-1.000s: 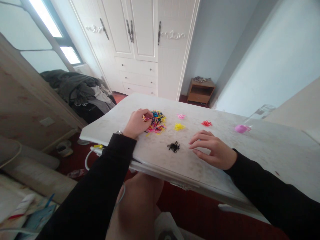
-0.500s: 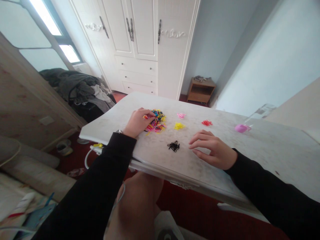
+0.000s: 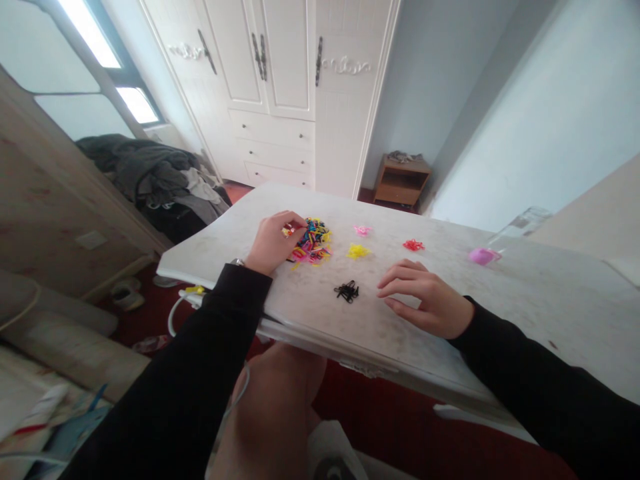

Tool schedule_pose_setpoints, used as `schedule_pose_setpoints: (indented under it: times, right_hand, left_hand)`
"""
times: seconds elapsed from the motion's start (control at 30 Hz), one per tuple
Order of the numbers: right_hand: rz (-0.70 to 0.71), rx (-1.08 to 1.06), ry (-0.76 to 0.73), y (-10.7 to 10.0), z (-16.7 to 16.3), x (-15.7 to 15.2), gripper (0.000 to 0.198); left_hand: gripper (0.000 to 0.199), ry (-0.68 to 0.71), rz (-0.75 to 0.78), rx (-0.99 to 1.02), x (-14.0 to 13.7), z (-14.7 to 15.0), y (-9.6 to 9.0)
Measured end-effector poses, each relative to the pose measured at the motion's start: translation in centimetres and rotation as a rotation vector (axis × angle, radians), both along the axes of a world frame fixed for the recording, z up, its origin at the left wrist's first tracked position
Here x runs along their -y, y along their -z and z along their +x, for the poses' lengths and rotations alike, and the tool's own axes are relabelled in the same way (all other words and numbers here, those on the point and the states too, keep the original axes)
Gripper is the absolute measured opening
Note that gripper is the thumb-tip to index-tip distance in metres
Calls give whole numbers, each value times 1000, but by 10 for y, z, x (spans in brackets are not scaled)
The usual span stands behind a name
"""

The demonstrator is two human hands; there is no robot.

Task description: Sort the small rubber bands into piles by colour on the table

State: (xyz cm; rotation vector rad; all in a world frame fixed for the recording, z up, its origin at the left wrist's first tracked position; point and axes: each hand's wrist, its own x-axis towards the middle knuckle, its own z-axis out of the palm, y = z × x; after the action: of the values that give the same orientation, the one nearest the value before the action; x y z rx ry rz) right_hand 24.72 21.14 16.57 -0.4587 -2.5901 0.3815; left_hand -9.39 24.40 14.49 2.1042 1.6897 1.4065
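Observation:
My left hand (image 3: 275, 243) is at the left side of a mixed pile of small colourful rubber bands (image 3: 316, 239), with thumb and forefinger pinched together. Some red and yellow rubber bands (image 3: 288, 230) show in the curl of its fingers; what lies between the fingertips is too small to make out. My right hand (image 3: 425, 297) rests on the table with fingers bent and apart, holding nothing. Just left of it lies a cluster of black bands (image 3: 347, 291). Farther back are small heaps of yellow bands (image 3: 359, 251), pink bands (image 3: 363, 231) and red bands (image 3: 413, 245).
The white table (image 3: 310, 313) has its near edge above my knees. A clear container with a pink part (image 3: 484, 256) lies at the right. Beyond stand a white wardrobe (image 3: 280, 93) and a small wooden cabinet (image 3: 403, 181). Clothes (image 3: 155, 173) are heaped at the left.
My left forefinger has drawn in toward the thumb, and the fingers have lifted slightly off the pile. The right hand stays in place.

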Motion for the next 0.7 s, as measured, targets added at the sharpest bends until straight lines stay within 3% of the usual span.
schedule_pose_setpoints:
  times: [0.7]
  right_hand:
    - [18, -1, 47, 3, -1, 1, 15]
  left_hand:
    - [14, 93, 61, 234, -4, 4, 3]
